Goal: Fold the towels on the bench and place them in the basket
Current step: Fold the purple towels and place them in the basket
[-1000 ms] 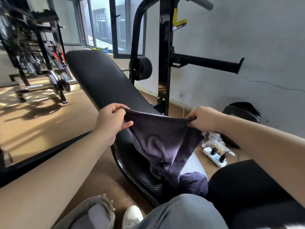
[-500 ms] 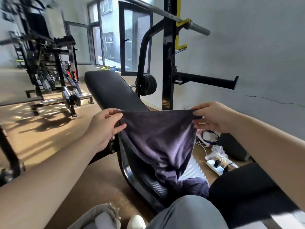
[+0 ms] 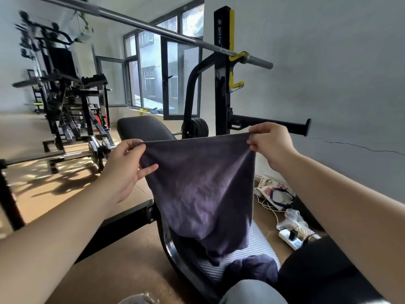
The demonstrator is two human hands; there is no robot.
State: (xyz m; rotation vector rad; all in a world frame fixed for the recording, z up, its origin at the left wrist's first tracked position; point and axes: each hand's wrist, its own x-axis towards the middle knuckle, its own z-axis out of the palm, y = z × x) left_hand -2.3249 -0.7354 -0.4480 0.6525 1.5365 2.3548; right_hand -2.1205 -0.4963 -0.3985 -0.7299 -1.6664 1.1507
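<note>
Left hand (image 3: 125, 163) and right hand (image 3: 270, 143) each pinch a top corner of purple towel (image 3: 199, 189), hanging over surface (image 3: 142, 127).

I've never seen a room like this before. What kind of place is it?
Most likely a gym. A long barbell rests on a black rack, a padded bench sits below it, and a big weight machine stands on the left.

Towel (image 3: 201, 189) hanging over bench (image 3: 142, 128), barbell (image 3: 153, 29) above
</note>
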